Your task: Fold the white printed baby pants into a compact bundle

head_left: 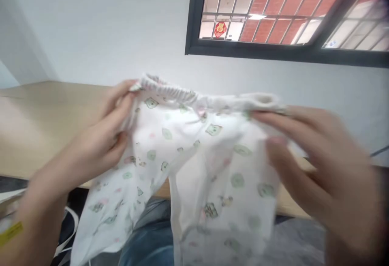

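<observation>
A pair of white pants with a green and pink cartoon print hangs upright in front of me. Its gathered elastic waistband runs along the top, and both legs drop down towards my lap. My left hand pinches one end of the waistband. At the other end, the fingers of my right hand grip the band, with the thumb lower beside the cloth. Motion blurs the right hand and the right trouser leg. The lower ends of the legs run towards the bottom of the picture.
A light wooden table stretches behind the pants, against a white wall. Above it on the right is a dark-framed window with metal bars. Below the table edge are my legs in blue jeans and, at left, white straps.
</observation>
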Available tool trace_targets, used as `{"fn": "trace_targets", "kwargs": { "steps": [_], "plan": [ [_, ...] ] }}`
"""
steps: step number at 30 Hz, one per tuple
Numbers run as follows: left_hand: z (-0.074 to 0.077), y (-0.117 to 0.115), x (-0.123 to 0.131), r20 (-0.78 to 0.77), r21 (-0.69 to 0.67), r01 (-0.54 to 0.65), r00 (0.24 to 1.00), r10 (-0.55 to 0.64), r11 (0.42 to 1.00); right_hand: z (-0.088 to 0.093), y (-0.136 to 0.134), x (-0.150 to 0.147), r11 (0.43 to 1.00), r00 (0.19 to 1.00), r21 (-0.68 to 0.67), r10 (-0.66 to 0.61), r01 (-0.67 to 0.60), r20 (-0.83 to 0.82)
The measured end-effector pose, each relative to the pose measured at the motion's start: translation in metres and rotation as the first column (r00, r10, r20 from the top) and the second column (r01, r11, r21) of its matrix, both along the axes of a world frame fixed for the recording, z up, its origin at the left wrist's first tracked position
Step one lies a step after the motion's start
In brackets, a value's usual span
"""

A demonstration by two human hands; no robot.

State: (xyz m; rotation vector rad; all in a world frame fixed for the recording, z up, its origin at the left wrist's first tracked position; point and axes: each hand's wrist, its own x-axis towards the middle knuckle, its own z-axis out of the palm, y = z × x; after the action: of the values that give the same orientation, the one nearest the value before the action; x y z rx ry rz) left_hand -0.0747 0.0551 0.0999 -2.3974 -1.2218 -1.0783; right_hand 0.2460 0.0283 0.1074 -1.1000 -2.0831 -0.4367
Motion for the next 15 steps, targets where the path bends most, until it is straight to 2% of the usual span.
{"fn": "trace_targets", "kwargs": {
  "steps": [1, 3, 6, 8, 9, 11, 15],
  "plan": [
    [-0.007, 0.014, 0.001, -0.046, -0.057, 0.031, 0.998, -0.034, 0.998, 0.0, 0.015, -0.005, 1.0, 1.0, -0.009, 0.018, -0.018, -0.001],
    [-0.029, 0.044, 0.006, -0.096, -0.206, 0.043, 0.993, -0.064, 0.978, -0.011, 0.05, -0.008, 0.977, 0.998, -0.21, 0.042, -0.032, 0.041],
    [-0.071, 0.089, 0.018, -0.189, -0.431, -0.026, 0.98, -0.062, 0.902, -0.046, 0.102, -0.003, 0.856, 0.984, -0.511, 0.024, 0.071, 0.178],
    [-0.097, 0.114, 0.028, -0.233, -0.49, -0.087, 0.972, -0.034, 0.867, -0.071, 0.131, 0.002, 0.768, 0.962, -0.624, 0.038, 0.144, 0.269],
    [-0.107, 0.124, 0.033, -0.251, -0.501, -0.121, 0.968, -0.01, 0.857, -0.082, 0.143, 0.004, 0.744, 0.949, -0.644, 0.039, 0.181, 0.312],
    [-0.121, 0.142, 0.042, -0.278, -0.5, -0.184, 0.96, 0.044, 0.846, -0.098, 0.165, 0.007, 0.736, 0.925, -0.631, 0.017, 0.246, 0.38],
    [-0.127, 0.171, 0.057, -0.312, -0.468, -0.281, 0.94, 0.141, 0.838, -0.111, 0.2, 0.01, 0.758, 0.897, -0.569, -0.046, 0.318, 0.439]
  ]
}}
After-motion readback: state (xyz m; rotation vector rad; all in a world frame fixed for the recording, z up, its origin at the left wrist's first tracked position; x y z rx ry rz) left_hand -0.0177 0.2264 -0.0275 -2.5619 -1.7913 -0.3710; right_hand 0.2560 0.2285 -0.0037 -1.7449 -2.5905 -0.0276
